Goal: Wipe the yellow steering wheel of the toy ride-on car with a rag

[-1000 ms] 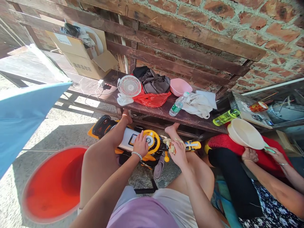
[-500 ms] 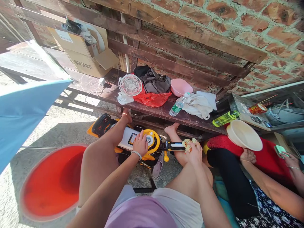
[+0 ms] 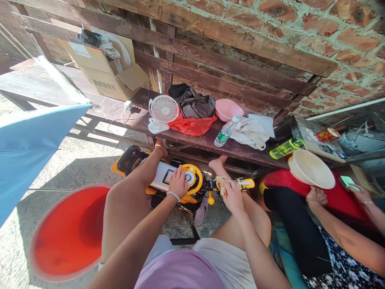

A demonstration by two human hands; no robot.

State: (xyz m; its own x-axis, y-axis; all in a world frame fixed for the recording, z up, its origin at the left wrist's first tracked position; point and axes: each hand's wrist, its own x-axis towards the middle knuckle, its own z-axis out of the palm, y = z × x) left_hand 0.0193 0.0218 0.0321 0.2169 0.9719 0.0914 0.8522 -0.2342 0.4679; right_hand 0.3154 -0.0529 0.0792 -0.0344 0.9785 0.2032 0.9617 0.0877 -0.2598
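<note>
My left hand [image 3: 178, 184], with a beaded bracelet at the wrist, lies flat on the yellow and white ride-on toy [image 3: 162, 175]. Its fingers are stretched out beside the left rim of the yellow steering wheel [image 3: 197, 178]. My right hand [image 3: 233, 196] is closed around a partly eaten piece of filled bread [image 3: 221, 185], held just right of the wheel. Behind that hand, the toy's yellow-tipped front arm [image 3: 247, 183] sticks out to the right. A yellow lever knob [image 3: 211, 200] is below the bread.
A dark wooden bench [image 3: 192, 141] carries a white fan [image 3: 164, 108], a red plastic bag [image 3: 192, 126], a pink bowl [image 3: 229, 110] and a water bottle [image 3: 226, 132]. At right a person's hand [image 3: 317, 196] is by a cream bowl [image 3: 311, 168]; their other hand holds a phone [image 3: 349, 182]. A red bucket [image 3: 69, 233] stands left.
My right hand has moved left with the bread, toward the steering wheel, uncovering the toy's yellow-tipped arm. My left hand stays put. The person at right has shifted the phone slightly left and up.
</note>
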